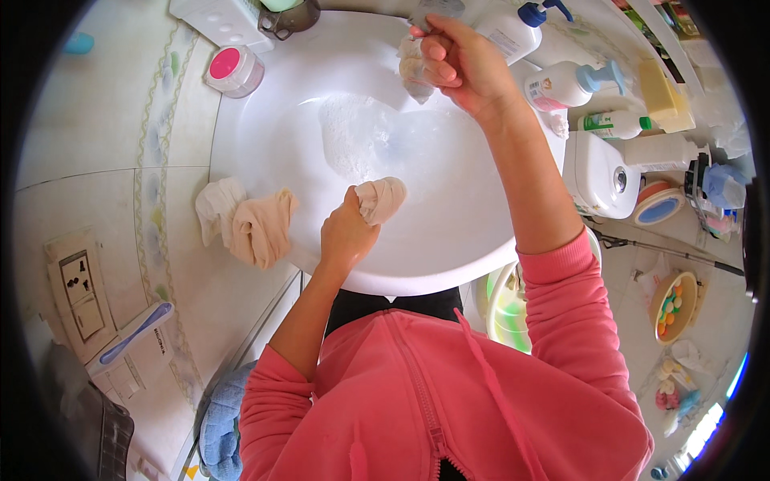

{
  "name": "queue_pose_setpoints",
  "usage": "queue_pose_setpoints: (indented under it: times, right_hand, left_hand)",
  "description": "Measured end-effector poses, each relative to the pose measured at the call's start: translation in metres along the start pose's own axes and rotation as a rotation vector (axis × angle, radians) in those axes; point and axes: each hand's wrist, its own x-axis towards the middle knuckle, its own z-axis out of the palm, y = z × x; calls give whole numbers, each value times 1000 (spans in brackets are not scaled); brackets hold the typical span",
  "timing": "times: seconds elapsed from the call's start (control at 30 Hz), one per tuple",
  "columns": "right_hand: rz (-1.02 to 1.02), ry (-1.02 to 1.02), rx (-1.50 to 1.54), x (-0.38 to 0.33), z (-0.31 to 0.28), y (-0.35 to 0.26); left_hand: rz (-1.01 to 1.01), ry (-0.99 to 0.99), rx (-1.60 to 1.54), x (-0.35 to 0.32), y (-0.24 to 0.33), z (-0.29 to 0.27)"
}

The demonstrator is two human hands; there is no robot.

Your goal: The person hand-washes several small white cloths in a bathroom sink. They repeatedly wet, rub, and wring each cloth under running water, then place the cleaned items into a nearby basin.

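At the near part of the white washbasin (449,260), my left hand (349,234) is closed around a bunched beige cloth (382,200). The cloth bulges out past the fingers. My right hand (469,68) is raised at the far rim by the tap (437,10), with its fingers curled. Right beside its fingertips hangs a crumpled, pale beige piece of fabric (414,70). I cannot tell whether the fingers grip it. Foamy water (353,136) lies in the bowl. Over the left rim are a folded beige cloth (263,228) and a whitish cloth (219,210).
A pink-lidded jar (235,71) and a brown cup (290,20) stand at the back left. Along the right are a blue-topped pump bottle (509,32), another pump bottle (565,85), a green-capped bottle (613,124) and a white box (597,175). A wall socket (80,289) is at left.
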Motion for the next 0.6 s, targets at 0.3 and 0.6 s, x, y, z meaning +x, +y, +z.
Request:
queue_pose_setpoints:
  times: [0.3, 0.6]
  right_hand:
    - [139, -394, -72, -19, -33, 9]
    - [238, 152, 291, 24, -40, 129]
  left_hand:
    - [67, 92, -645, 17, -30, 25]
    - [-213, -1, -1706, 77, 51, 16]
